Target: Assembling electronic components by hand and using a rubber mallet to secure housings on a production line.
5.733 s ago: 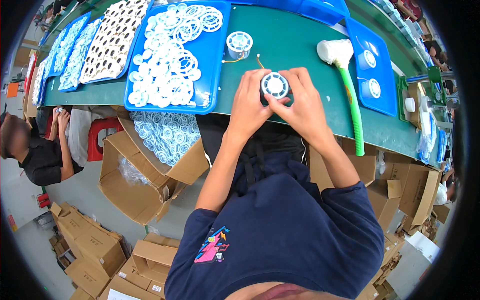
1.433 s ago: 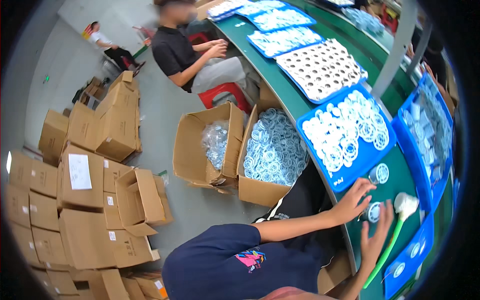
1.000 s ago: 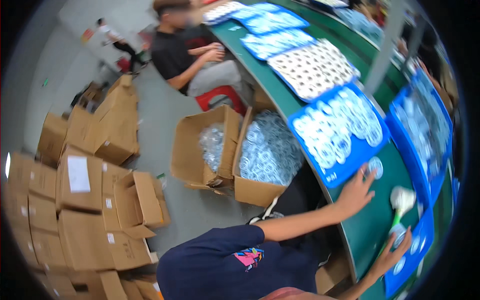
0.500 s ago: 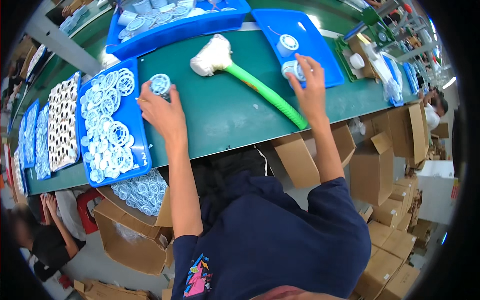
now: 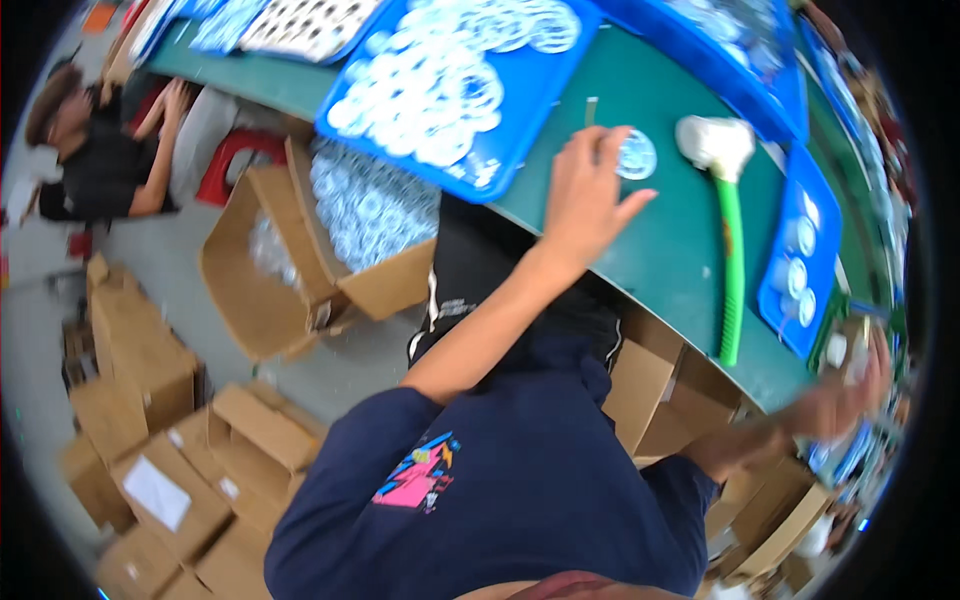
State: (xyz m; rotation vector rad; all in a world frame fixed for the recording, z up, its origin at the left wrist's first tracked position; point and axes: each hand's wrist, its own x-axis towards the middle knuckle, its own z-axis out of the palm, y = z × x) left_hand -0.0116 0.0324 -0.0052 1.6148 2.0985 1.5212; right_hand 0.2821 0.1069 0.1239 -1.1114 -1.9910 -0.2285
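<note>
My left hand (image 5: 588,195) curls its fingers and thumb around a light-blue spool-like part (image 5: 636,155) with a spoked round top, on the green table. A thin tan strip (image 5: 591,112) sticks up by its fingertips. To the right lies a mallet (image 5: 727,250) with a white wrapped head and a green handle. My right hand (image 5: 850,395) is stretched far right, past the small blue tray (image 5: 822,200), near a green fixture (image 5: 852,308). Motion blurs its fingers, and whether it holds anything cannot be made out. Three similar spools (image 5: 796,277) stand in that small tray.
Left of my left hand, a blue tray (image 5: 488,180) carries many pale rings and discs. A larger blue bin (image 5: 700,62) stands at the back. Open cartons (image 5: 390,275) sit below the table edge, one filled with blue parts. A person (image 5: 110,150) sits at far left.
The view has swung left. My right hand has let go of a spool in the small tray and moved right, toward the fixture. My left hand stays around its spool.
</note>
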